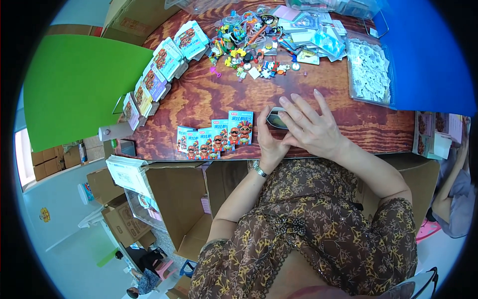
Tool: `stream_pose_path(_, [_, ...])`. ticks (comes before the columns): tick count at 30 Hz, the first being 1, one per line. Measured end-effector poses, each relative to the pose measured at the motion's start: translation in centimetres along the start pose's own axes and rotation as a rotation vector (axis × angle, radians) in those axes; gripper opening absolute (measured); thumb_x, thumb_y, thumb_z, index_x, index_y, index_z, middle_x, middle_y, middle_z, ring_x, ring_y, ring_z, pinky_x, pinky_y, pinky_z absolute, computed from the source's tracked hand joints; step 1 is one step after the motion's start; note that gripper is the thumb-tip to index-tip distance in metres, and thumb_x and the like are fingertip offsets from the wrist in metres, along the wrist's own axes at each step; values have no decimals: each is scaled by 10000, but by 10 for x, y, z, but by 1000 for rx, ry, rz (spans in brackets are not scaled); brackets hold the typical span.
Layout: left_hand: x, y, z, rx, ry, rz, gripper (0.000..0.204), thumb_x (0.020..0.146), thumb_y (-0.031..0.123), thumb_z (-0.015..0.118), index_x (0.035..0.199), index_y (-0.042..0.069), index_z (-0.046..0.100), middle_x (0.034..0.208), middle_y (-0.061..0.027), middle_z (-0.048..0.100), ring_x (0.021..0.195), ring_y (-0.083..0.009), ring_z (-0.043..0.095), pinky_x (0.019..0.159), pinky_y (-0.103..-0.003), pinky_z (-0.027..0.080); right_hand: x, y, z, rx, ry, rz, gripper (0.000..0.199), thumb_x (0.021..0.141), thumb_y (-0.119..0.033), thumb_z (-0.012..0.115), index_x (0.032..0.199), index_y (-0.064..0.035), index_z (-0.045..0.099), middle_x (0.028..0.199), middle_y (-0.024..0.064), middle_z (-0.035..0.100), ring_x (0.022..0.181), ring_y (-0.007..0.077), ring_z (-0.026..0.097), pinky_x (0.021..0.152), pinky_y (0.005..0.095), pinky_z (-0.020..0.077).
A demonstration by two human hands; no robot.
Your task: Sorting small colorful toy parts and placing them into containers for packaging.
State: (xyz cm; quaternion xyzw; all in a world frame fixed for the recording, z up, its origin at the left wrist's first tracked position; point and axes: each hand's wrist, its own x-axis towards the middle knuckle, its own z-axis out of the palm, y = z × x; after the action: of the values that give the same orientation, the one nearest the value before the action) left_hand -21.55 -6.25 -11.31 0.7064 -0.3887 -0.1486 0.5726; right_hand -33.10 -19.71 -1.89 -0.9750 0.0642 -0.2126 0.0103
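My left hand (269, 148), with a watch at its wrist, is closed around a small open-topped carton (275, 119) near the front edge of the table. The carton's mouth faces up, and something dark shows inside, too small to name. My right hand (318, 130) reaches over the carton with its fingers stretched out and apart; its fingertips are beside the mouth and its palm side is hidden. Just left of my hands, several small blue cartons (241, 128) with cartoon figures stand in a staggered group.
Stacks of flat printed cartons (167, 59) curve along the left. A heap of small colourful toys (244, 37) lies at the back, with a pile of cards (323, 42) to its right. A clear bin of white packets (369, 70) stands before a blue panel (428, 55).
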Motion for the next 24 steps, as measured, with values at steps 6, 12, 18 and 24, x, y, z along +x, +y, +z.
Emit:
stream_pose_path(6, [7, 9, 7, 112, 75, 149, 916, 682, 44, 858, 1449, -8, 359, 1385, -224, 508, 1264, -381, 541, 1045, -434, 457, 0, 6, 5, -13, -62, -10, 579, 803, -398, 685, 1304, -116, 624, 1514, 104, 456, 1328, 290, 495, 1121, 583, 338])
stream_pose_path(12, [7, 7, 13, 166, 114, 188, 919, 693, 23, 829, 1462, -3, 327, 1385, -237, 497, 1223, -400, 565, 986, -449, 501, 2, 13, 16, 129, 9, -30, 526, 763, -235, 768, 1260, -130, 632, 1470, 114, 487, 1210, 297, 575, 1032, 486, 462])
stream_pose_path(18, [8, 5, 15, 183, 124, 204, 940, 714, 81, 856, 1476, 12, 310, 1390, -246, 488, 1239, -421, 541, 1009, -466, 477, -20, 13, 34, 590, 150, 163, 416, 779, -89, 797, 1172, -73, 660, 1341, 141, 577, 1009, 303, 672, 841, 383, 581])
stream_pose_path(24, [-5, -21, 12, -41, 89, 181, 853, 777, 65, 823, 1471, 28, 328, 1423, -252, 473, 1263, -412, 529, 1042, -450, 459, -18, 14, 42, 680, 210, 208, 351, 833, -49, 754, 1180, -68, 698, 1220, 164, 663, 1036, 305, 686, 873, 375, 570])
